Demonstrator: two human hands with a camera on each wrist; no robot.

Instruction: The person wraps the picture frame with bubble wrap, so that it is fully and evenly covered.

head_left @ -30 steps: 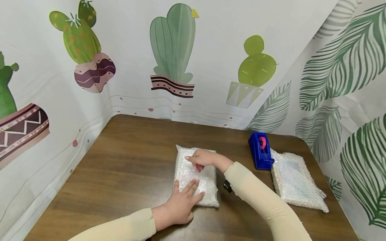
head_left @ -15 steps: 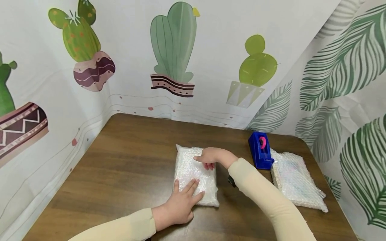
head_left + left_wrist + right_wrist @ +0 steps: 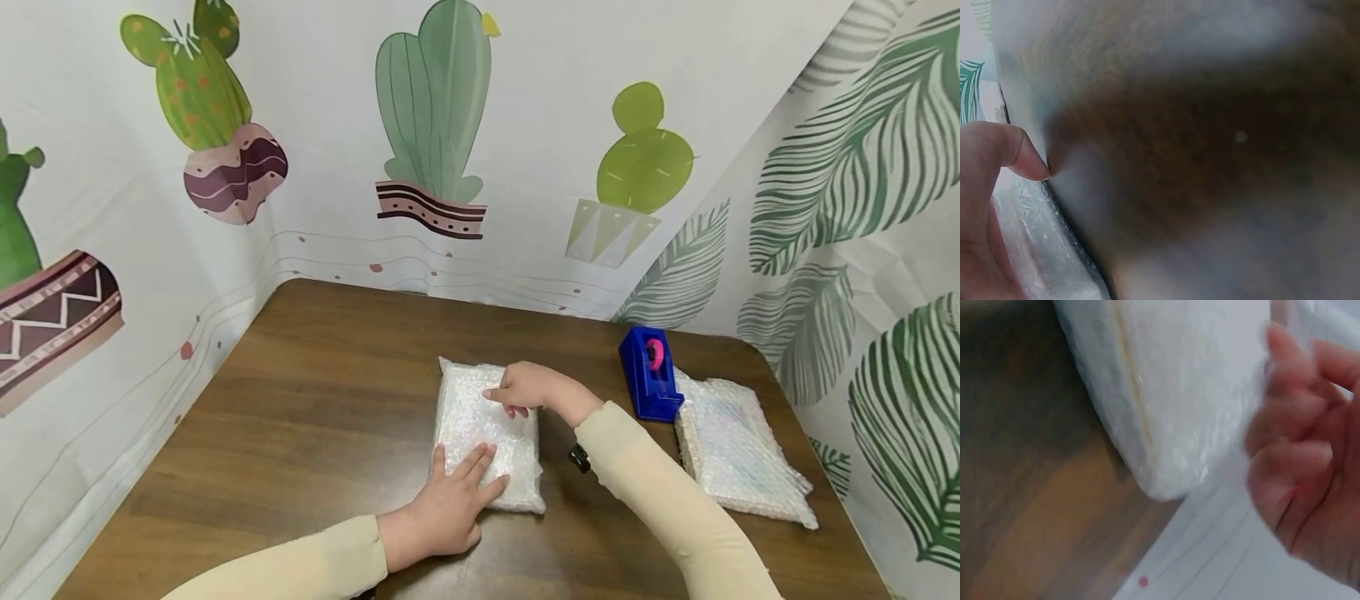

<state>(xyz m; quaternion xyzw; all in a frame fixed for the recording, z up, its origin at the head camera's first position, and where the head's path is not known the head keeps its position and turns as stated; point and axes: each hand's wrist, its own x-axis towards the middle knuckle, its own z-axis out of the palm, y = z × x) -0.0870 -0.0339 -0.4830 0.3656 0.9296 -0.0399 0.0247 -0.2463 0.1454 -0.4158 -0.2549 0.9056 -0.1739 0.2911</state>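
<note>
A flat parcel in bubble wrap (image 3: pixel 467 408) lies on the brown table (image 3: pixel 315 400), in front of the person. My left hand (image 3: pixel 446 512) rests with spread fingers on its near end; in the left wrist view the thumb (image 3: pixel 1025 159) is by the parcel's edge. My right hand (image 3: pixel 534 387) is over the parcel's far right part, index finger extended to the left and the other fingers curled. The right wrist view shows nothing in those curled fingers (image 3: pixel 1288 425), beside the parcel's wrapped corner (image 3: pixel 1179 469).
A blue tape dispenser (image 3: pixel 647 383) with a pink roll (image 3: pixel 656 354) stands at the back right. Against it lies a second bubble-wrapped parcel (image 3: pixel 738 442), near the table's right edge. A cactus-printed cloth (image 3: pixel 525 167) hangs behind the table.
My right hand has moved to the right across the far part of the parcel. The left hand and both parcels have stayed in place.
</note>
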